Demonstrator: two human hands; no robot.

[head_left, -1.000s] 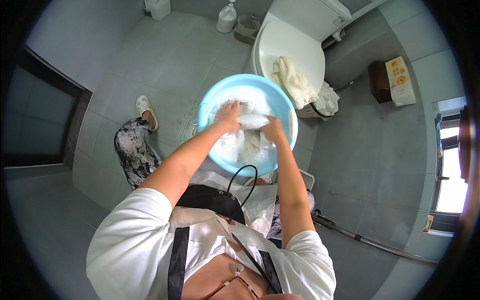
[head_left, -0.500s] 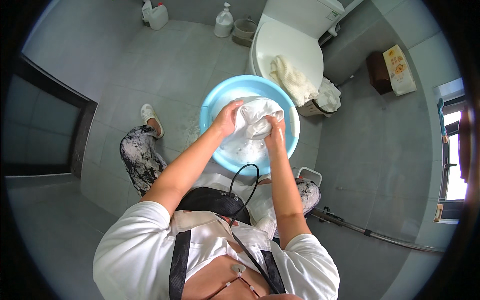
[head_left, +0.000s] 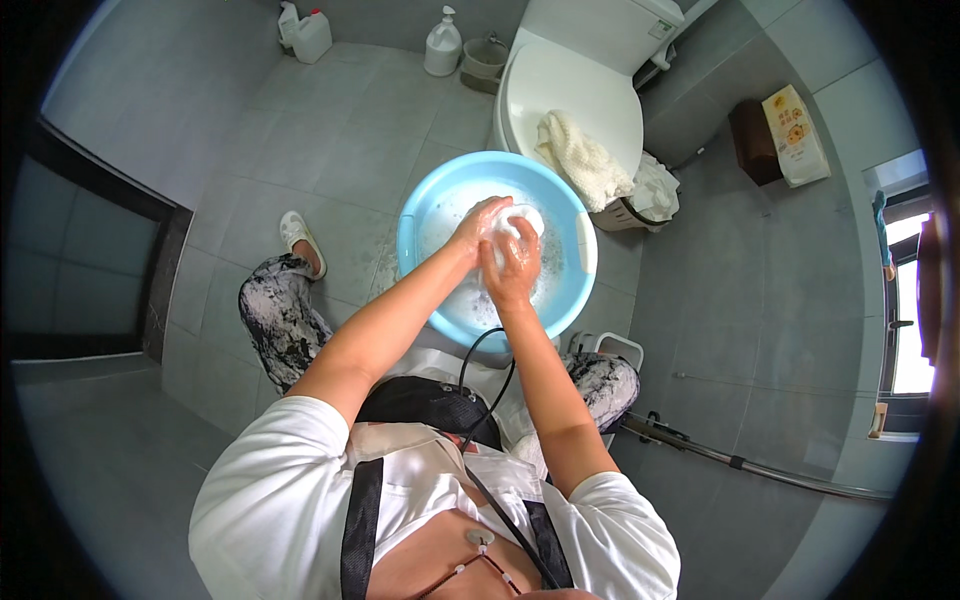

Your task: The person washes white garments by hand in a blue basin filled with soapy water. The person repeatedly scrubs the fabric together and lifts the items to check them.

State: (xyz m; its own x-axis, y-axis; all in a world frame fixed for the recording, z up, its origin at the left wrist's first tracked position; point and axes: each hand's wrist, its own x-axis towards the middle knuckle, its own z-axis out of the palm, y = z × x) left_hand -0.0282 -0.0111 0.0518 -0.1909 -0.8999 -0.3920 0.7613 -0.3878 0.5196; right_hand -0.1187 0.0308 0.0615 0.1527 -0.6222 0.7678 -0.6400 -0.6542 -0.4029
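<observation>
A light blue basin (head_left: pixel 407 245) holds sudsy water with white foam on it. Over the water, near the middle of the basin, my two hands press together around a bunched white cloth (head_left: pixel 528 214). My left hand (head_left: pixel 480 230) closes on it from the left. My right hand (head_left: pixel 514 266) grips it from the near right side, fingers curled over it. Only a small part of the cloth shows; the rest is hidden between my palms. Both hands look wet.
Beyond the basin stands a white toilet (head_left: pixel 580 100) with a cream knitted cloth (head_left: pixel 585 155) on its lid. A wastebasket (head_left: pixel 622 215) sits at its right. A pump bottle (head_left: pixel 443 45) and a small bucket (head_left: pixel 485 62) stand behind. A black cable (head_left: pixel 488 405) hangs before me.
The white cloth was spread wide between my separated hands; now it is squeezed into a small bundle. My right hand has moved left to meet my left hand.
</observation>
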